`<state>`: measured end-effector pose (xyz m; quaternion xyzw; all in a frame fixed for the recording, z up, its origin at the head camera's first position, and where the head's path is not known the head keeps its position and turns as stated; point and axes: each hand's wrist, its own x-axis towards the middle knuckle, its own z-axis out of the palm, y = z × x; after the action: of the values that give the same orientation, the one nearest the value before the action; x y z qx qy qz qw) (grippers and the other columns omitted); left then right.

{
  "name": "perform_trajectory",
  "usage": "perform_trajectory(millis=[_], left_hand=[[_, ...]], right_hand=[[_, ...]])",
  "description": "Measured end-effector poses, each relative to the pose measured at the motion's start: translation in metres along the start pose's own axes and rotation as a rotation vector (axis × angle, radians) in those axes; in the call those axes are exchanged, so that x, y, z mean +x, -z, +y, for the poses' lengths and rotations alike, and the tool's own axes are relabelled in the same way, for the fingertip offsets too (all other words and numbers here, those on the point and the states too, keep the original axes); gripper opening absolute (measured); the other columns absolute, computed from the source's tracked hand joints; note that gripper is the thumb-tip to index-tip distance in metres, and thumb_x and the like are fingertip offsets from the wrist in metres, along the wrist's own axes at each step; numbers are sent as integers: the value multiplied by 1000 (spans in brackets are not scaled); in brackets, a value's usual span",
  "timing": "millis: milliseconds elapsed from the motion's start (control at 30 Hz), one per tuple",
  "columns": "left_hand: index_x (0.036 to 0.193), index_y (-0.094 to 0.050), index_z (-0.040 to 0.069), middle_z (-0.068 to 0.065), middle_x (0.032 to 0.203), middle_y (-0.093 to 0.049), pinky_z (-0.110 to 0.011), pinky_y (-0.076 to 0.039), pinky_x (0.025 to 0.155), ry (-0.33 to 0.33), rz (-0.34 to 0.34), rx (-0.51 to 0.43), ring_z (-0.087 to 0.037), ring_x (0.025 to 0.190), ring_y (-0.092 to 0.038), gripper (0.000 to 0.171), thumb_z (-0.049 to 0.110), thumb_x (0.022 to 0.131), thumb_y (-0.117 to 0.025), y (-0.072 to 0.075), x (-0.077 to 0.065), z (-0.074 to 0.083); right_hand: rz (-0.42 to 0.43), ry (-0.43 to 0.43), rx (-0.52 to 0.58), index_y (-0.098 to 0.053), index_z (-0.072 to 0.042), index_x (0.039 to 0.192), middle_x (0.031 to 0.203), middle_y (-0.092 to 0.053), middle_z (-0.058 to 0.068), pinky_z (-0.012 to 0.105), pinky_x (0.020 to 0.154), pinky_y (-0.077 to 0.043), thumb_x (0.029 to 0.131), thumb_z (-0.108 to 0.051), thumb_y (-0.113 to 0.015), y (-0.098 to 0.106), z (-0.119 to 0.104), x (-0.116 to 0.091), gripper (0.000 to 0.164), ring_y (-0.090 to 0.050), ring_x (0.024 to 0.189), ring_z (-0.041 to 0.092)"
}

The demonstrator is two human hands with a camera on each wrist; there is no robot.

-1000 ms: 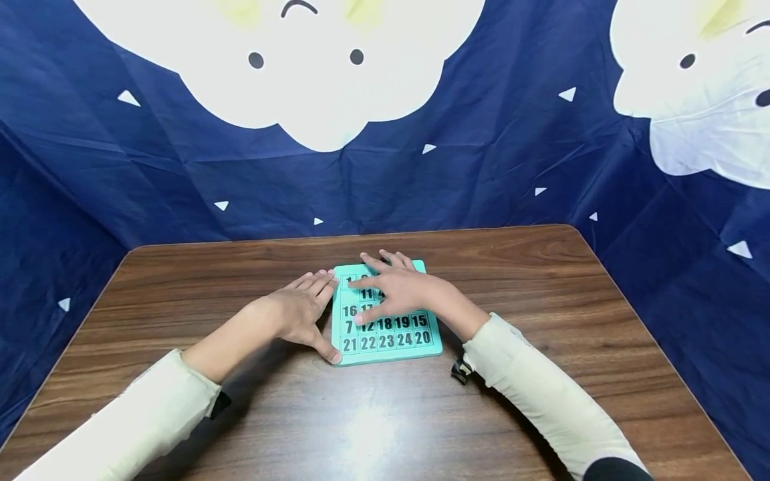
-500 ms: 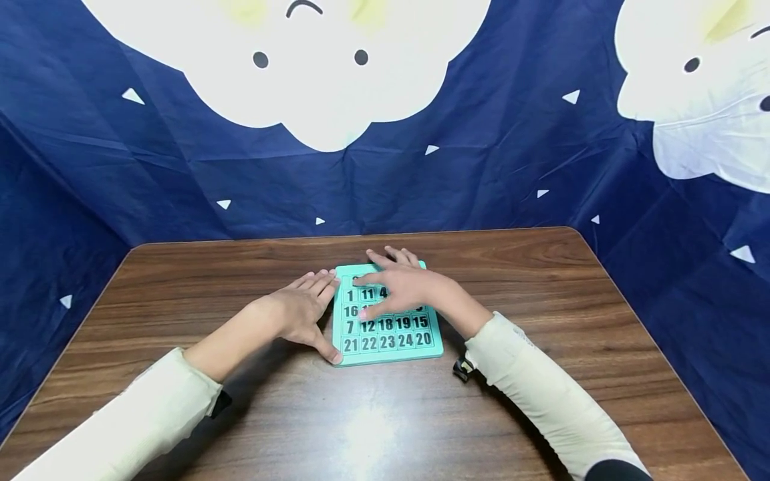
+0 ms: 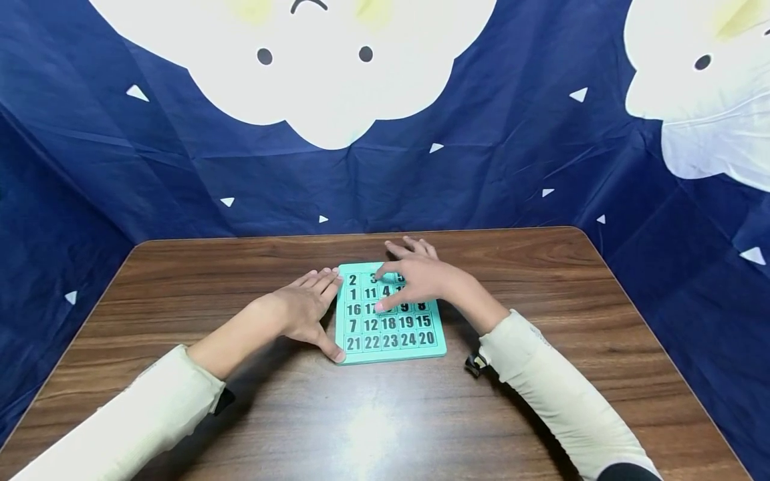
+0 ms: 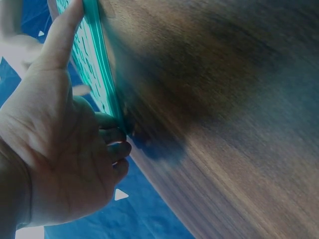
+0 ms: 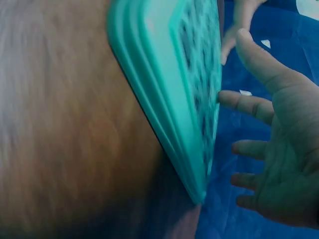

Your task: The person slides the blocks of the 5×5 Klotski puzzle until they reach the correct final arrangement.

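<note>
Teal number puzzle (image 3: 391,332) lies flat on the wooden table (image 3: 511,267), just below the centre of the frame, its bottom row reading 21, 22, 23, 24, 20. From where I stand, the person's left hand (image 3: 303,312) lies along its left side, straight fingers at the upper left corner, thumb on the lower left one, touching it without clenching. The right hand (image 3: 421,277) spreads over the puzzle's upper right, fingers loose and grasping nothing; the index finger points down at the 3 tile (image 3: 373,278) in the top row, and I can't tell whether it presses or hovers. Pale sleeves (image 3: 556,384) reach to the frame's lower corners; a navy cloth (image 3: 391,184) with white clouds (image 3: 319,87) fills the top
</note>
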<state>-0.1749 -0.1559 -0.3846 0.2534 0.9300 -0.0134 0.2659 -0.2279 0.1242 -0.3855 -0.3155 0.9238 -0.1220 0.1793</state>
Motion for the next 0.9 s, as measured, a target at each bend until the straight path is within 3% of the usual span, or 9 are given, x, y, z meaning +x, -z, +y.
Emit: perform_trajectory(millis=[100,333,533,767,900], left_hand=[[180,-7,-2,-25,190,-3,-56,-4,149,3,-3,7,-41,180,-3,158,94,77,-78,0,0,0],[179,-8,-4,-27,190,-5,-57,-5,149,-23,20,1,-43,179,-4,158,93,77,-79,0,1,1],[179,-10,-5,-27,189,-7,-57,-6,149,-27,30,5,-43,179,-6,156,91,78,-80,1,0,1],[179,-9,-5,-28,189,-6,-58,-6,148,-34,27,-3,-44,179,-5,157,92,78,-80,0,0,1],[179,-9,-4,-28,190,-4,-57,-5,149,-28,19,1,-44,179,-4,157,92,77,-80,-1,0,-1]], right_hand=[[-7,31,20,-65,-37,159,192,-12,11,75,143,2,95,-78,-76,-2,-1,0,77,2,178,49],[-3,33,5,-76,-38,146,192,-15,12,80,140,-1,94,-71,-82,1,9,-22,62,-1,177,53],[17,4,13,-67,-40,158,192,-13,13,79,140,1,95,-74,-78,0,17,-29,72,0,177,52],[60,9,45,-82,-35,136,191,-18,14,82,139,-1,94,-68,-83,1,26,-48,54,-4,177,52],[17,45,37,-78,-38,143,191,-17,15,83,139,-2,95,-71,-80,-4,22,-48,58,-4,176,55]])
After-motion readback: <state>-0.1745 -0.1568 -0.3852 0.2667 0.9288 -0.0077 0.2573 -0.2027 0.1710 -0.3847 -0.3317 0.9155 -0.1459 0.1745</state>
